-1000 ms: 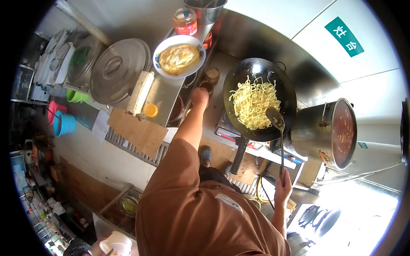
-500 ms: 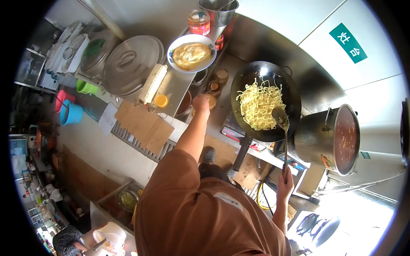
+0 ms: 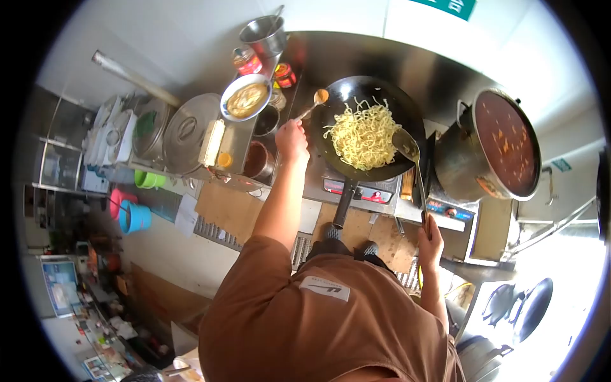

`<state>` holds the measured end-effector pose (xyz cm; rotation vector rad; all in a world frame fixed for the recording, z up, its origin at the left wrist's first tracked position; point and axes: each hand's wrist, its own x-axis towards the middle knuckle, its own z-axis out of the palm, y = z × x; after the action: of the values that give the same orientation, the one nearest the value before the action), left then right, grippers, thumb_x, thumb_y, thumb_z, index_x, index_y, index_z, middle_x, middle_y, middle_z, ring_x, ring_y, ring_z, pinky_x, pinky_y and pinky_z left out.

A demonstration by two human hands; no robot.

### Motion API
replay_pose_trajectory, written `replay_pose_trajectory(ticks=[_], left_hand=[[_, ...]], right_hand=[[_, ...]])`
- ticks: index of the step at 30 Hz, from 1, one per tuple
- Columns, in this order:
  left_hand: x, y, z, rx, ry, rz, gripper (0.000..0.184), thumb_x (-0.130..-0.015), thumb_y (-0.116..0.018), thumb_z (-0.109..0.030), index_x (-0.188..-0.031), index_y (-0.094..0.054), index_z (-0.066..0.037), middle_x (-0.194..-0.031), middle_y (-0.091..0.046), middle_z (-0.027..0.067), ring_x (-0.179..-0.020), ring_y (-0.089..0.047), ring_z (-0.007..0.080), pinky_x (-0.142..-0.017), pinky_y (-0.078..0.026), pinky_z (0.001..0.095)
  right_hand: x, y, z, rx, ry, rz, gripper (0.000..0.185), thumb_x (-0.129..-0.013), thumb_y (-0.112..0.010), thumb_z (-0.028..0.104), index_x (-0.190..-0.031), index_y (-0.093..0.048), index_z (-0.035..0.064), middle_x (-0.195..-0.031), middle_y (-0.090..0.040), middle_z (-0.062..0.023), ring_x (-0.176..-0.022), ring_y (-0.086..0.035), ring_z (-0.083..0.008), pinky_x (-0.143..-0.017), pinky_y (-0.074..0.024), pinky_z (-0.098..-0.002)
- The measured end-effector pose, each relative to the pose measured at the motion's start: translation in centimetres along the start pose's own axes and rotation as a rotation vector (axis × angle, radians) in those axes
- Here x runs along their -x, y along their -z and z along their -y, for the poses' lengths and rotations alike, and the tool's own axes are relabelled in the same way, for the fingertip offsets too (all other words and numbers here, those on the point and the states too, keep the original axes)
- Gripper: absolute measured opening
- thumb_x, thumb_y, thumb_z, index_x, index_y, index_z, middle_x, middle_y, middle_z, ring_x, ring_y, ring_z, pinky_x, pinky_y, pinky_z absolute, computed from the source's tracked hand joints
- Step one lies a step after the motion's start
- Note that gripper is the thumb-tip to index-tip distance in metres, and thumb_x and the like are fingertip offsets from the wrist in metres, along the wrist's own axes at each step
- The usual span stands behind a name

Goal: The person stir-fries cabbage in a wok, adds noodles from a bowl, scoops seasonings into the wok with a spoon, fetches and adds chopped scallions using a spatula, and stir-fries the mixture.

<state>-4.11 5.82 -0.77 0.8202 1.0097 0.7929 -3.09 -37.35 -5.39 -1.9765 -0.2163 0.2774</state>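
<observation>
My left hand (image 3: 293, 139) is closed around the handle of a small spoon (image 3: 307, 113). Its bowl carries a heap of orange-brown seasoning (image 3: 321, 96) and is raised by the left rim of a black wok (image 3: 414, 113). Pale yellow noodles (image 3: 363, 135) lie piled in the middle of that wok. On the other side, my right hand (image 3: 431, 239) grips the long handle of a metal ladle (image 3: 421, 181). The ladle's bowl rests inside the wok, against the right edge of the noodles. The wok handle (image 3: 345, 205) points toward my body, with neither hand on it.
A large pot of reddish-brown liquid (image 3: 506, 143) stands close on the right. Left of the wok are a bowl with a yellowish mixture (image 3: 247, 100), a red-labelled jar (image 3: 247, 61), a container of dark red contents (image 3: 258, 158) and a large metal lid (image 3: 191, 130).
My left hand has come up from among the jars and now shows a loaded spoon beside the wok. My right hand still holds the ladle among the noodles. The camera view has turned.
</observation>
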Motion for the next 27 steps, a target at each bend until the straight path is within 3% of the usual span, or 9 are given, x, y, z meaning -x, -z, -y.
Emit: replay_pose_trajectory(ticks=[2,3,4,9,13,15,19,21,27], left_hand=[[0.6,-1.8,-0.1,-0.008,0.005,0.059,0.012,-0.080,-0.049,-0.012,-0.072,-0.055,-0.005,-0.055,-0.042,-0.0025,-0.038,-0.033,0.0064,-0.033,-0.022,0.0225],[0.9,-2.7,-0.2,-0.038,0.029,0.081,0.012,-0.079,-0.049,-0.012,-0.072,-0.055,-0.005,-0.056,-0.042,-0.0023,-0.038,-0.033,0.0064,-0.033,-0.022,0.0224],[1.3,-3.4,-0.2,-0.067,0.053,0.101,0.012,-0.079,-0.049,-0.011,-0.072,-0.055,-0.004,-0.056,-0.042,-0.0020,-0.038,-0.033,0.0064,-0.033,-0.021,0.0223],[3.4,-3.1,-1.5,-0.170,0.044,0.160,0.010,-0.077,-0.051,-0.009,-0.070,-0.055,-0.003,-0.055,-0.041,-0.0017,-0.037,-0.031,0.0064,-0.033,-0.020,0.0223],[4.1,-1.5,-2.4,-0.248,0.028,0.151,0.009,-0.076,-0.052,-0.009,-0.070,-0.055,-0.003,-0.055,-0.043,-0.0010,-0.038,-0.033,0.0067,-0.033,-0.021,0.0230],[4.5,-1.1,-2.7,-0.267,-0.012,0.139,0.009,-0.077,-0.053,-0.008,-0.070,-0.055,-0.003,-0.055,-0.044,-0.0008,-0.038,-0.034,0.0068,-0.033,-0.022,0.0227],[5.0,-1.1,-2.7,-0.265,-0.043,0.130,0.009,-0.077,-0.054,-0.007,-0.070,-0.055,-0.003,-0.055,-0.044,-0.0009,-0.038,-0.035,0.0069,-0.033,-0.024,0.0222],[5.4,-1.2,-2.7,-0.278,-0.051,0.136,0.009,-0.078,-0.053,-0.007,-0.070,-0.055,-0.004,-0.055,-0.044,-0.0007,-0.039,-0.036,0.0068,-0.033,-0.024,0.0216],[5.3,-2.0,-2.4,-0.293,-0.063,0.184,0.010,-0.079,-0.053,-0.008,-0.070,-0.055,-0.003,-0.055,-0.044,-0.0005,-0.039,-0.036,0.0067,-0.033,-0.024,0.0213]], right_hand=[[0.5,1.0,-1.6,-0.025,-0.022,-0.003,0.045,-0.084,-0.058,0.006,-0.127,-0.048,-0.0046,-0.122,-0.057,-0.0164,-0.112,-0.054,-0.0201,-0.095,-0.0403,-0.0294],[0.8,1.2,-2.4,0.016,0.092,-0.058,0.047,-0.085,-0.058,0.005,-0.130,-0.047,-0.0027,-0.108,-0.060,-0.0063,-0.090,-0.055,-0.0099,-0.079,-0.0448,-0.0227],[1.1,1.7,-3.1,0.012,0.039,-0.048,0.048,-0.085,-0.058,0.006,-0.130,-0.047,-0.0009,-0.100,-0.059,-0.0038,-0.080,-0.052,-0.0079,-0.070,-0.0441,-0.0216],[2.0,3.1,-4.1,-0.001,0.023,-0.035,0.048,-0.084,-0.059,0.007,-0.131,-0.048,0.0037,-0.083,-0.055,0.0018,-0.058,-0.041,-0.0042,-0.050,-0.0382,-0.0201],[1.9,3.2,-3.9,-0.032,-0.003,-0.033,0.048,-0.085,-0.059,0.007,-0.131,-0.047,0.0023,-0.085,-0.056,0.0017,-0.060,-0.043,-0.0048,-0.053,-0.0395,-0.0200],[1.8,3.6,-2.8,-0.094,-0.099,0.024,0.046,-0.083,-0.058,0.007,-0.127,-0.048,-0.0029,-0.111,-0.061,-0.0162,-0.097,-0.059,-0.0173,-0.084,-0.0456,-0.0275],[1.5,3.5,-3.0,-0.107,-0.094,0.037,0.047,-0.083,-0.058,0.006,-0.127,-0.048,-0.0033,-0.111,-0.061,-0.0159,-0.097,-0.059,-0.0175,-0.084,-0.0456,-0.0277],[1.3,3.2,-4.2,-0.083,0.060,-0.006,0.045,-0.085,-0.058,0.003,-0.130,-0.049,0.0016,-0.089,-0.056,0.0030,-0.063,-0.042,-0.0034,-0.054,-0.0375,-0.0181],[1.7,3.7,-4.2,-0.125,0.032,0.004,0.046,-0.085,-0.058,0.003,-0.130,-0.049,0.0015,-0.090,-0.057,0.0024,-0.061,-0.042,-0.0038,-0.053,-0.0373,-0.0183]])
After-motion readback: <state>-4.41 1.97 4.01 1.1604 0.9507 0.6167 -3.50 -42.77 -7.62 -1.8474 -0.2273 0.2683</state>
